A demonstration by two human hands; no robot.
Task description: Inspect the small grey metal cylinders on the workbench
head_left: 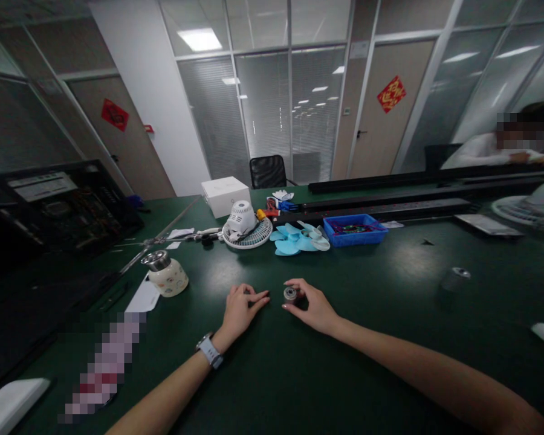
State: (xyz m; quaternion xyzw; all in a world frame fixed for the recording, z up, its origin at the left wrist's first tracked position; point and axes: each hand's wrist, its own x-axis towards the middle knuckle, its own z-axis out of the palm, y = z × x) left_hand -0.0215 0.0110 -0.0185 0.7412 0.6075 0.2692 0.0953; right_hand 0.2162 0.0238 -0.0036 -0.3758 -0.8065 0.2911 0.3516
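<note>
My right hand grips a small round metal cylinder between thumb and fingers, low over the green table. The cylinder's top face shows a dark ring with a lighter centre. To its left, a short gap away, my left hand has thumb and index finger pinched together, pointing at the cylinder. Whatever lies between those fingertips, if anything, is too small to make out. A watch with a grey strap is on my left wrist. Another metal cylinder stands apart on the right.
Beyond my hands are a white fan head, blue fan blades and a blue tray of wires. A cream jar stands left, near an opened black device. A white box sits behind. Another person sits far right.
</note>
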